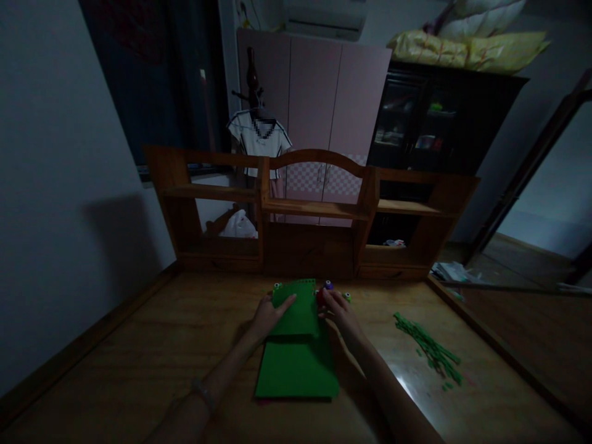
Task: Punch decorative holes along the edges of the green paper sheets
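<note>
Wooden desk (208, 345), left hand (271, 314) gripping green sheet (296, 314)

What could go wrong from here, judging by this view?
- The small purple piece with an eye sits right by the right hand; a small shift might knock it.
- The upper green sheet, gripped at one side by the left hand, overlaps the lower green sheet and might drag it.
- The loose pile of thin green strips could scatter if the right forearm swings outward.
</note>
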